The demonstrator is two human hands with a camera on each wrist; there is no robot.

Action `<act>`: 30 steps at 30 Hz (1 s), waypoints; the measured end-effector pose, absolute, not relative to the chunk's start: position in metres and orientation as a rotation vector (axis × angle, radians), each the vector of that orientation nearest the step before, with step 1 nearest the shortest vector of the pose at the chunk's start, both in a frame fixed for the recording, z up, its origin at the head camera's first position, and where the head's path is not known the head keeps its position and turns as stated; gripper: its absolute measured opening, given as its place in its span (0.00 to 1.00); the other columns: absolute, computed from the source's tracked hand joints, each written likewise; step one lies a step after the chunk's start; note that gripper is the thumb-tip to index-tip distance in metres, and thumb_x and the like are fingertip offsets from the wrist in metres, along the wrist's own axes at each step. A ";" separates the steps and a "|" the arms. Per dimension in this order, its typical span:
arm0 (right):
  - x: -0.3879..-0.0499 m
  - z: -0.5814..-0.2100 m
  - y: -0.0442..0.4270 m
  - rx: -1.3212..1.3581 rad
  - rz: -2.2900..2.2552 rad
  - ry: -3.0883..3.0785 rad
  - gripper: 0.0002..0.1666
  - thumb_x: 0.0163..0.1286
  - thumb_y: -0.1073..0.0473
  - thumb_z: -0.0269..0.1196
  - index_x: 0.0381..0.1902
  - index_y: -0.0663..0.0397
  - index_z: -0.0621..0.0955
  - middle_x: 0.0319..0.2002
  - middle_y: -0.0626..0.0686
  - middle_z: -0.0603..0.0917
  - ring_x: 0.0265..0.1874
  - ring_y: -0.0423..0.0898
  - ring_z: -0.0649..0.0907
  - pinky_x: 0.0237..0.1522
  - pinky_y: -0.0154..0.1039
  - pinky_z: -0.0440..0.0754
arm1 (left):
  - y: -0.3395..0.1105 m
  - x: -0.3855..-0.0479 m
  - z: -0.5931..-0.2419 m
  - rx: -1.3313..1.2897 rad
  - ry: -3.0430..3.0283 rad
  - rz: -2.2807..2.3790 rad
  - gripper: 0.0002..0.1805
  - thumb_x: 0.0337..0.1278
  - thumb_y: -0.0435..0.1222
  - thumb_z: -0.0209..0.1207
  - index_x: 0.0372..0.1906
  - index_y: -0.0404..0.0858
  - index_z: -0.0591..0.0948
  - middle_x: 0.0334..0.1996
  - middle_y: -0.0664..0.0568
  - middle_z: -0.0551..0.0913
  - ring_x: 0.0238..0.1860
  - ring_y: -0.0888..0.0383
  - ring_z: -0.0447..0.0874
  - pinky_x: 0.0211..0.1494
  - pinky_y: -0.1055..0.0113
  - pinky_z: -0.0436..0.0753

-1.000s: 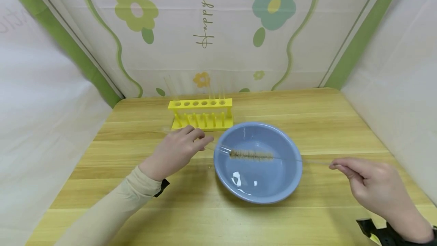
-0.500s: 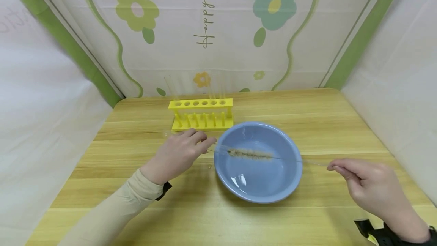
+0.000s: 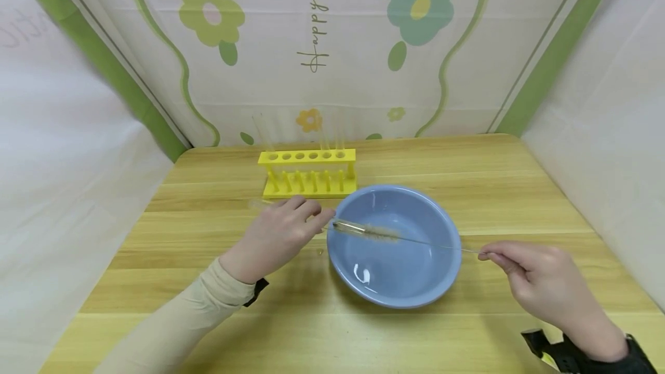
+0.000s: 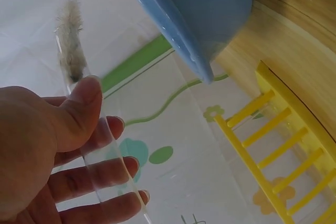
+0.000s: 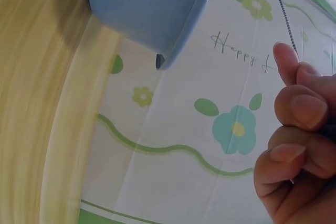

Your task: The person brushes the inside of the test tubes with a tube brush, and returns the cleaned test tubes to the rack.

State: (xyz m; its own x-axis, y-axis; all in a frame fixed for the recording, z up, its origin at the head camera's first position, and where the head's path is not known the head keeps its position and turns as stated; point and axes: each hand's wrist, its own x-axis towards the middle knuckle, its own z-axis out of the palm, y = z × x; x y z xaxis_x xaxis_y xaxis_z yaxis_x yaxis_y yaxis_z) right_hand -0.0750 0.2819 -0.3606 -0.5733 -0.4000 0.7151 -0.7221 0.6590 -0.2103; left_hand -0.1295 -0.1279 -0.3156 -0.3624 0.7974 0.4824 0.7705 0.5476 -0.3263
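My left hand pinches a clear glass test tube between thumb and fingers, its mouth toward the right over the basin. A test tube brush with pale bristles sits partly inside that mouth; in the left wrist view the rest of its bristles stick out. Thumb and forefinger of my right hand pinch the twisted wire handle of the brush, to the right of the basin. Below the tube mouth and brush stands a blue basin, with light glinting inside it.
A yellow test tube rack stands behind the basin, to the left, with several clear tubes upright in it. The wooden table carries a small droplet left of the basin. White printed curtains surround the back and sides.
My right hand has moved left, and the brush's front bristles have slid into the tube mouth. The left hand has shifted slightly right with the tube.
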 end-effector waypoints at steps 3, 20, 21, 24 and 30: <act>-0.076 -0.360 0.278 0.883 0.659 -2.249 0.29 0.80 0.43 0.47 0.33 0.51 0.87 0.29 0.42 0.87 0.31 0.28 0.84 0.31 0.21 0.79 | -0.126 -0.129 -0.315 -1.253 -2.173 0.065 0.16 0.58 0.25 0.65 0.51 0.37 0.83 0.35 0.48 0.83 0.35 0.51 0.83 0.33 0.64 0.85; -0.077 -0.356 0.260 0.951 0.860 -2.324 0.16 0.57 0.77 0.66 0.36 0.51 0.87 0.33 0.40 0.87 0.29 0.28 0.82 0.33 0.22 0.78 | -0.113 -0.125 -0.313 -1.228 -2.108 0.124 0.14 0.60 0.23 0.61 0.49 0.36 0.83 0.33 0.50 0.80 0.33 0.53 0.81 0.29 0.68 0.82; -0.077 -0.356 0.259 0.953 0.879 -2.327 0.18 0.55 0.79 0.67 0.36 0.51 0.87 0.32 0.40 0.87 0.27 0.27 0.80 0.31 0.21 0.77 | -0.112 -0.125 -0.313 -1.227 -2.101 0.125 0.13 0.60 0.24 0.61 0.49 0.36 0.83 0.33 0.50 0.80 0.33 0.53 0.81 0.29 0.68 0.82; -0.077 -0.357 0.256 0.940 0.970 -2.332 0.21 0.53 0.82 0.66 0.36 0.54 0.87 0.31 0.42 0.87 0.23 0.29 0.76 0.27 0.22 0.73 | -0.110 -0.124 -0.313 -1.221 -2.092 0.123 0.12 0.62 0.24 0.59 0.48 0.36 0.83 0.34 0.50 0.81 0.33 0.53 0.82 0.30 0.67 0.83; -0.076 -0.358 0.247 0.915 1.185 -2.377 0.21 0.56 0.84 0.63 0.37 0.55 0.86 0.29 0.43 0.85 0.20 0.33 0.74 0.21 0.27 0.70 | -0.104 -0.118 -0.313 -1.233 -2.078 0.133 0.13 0.58 0.25 0.65 0.48 0.37 0.84 0.35 0.49 0.81 0.35 0.53 0.82 0.36 0.66 0.85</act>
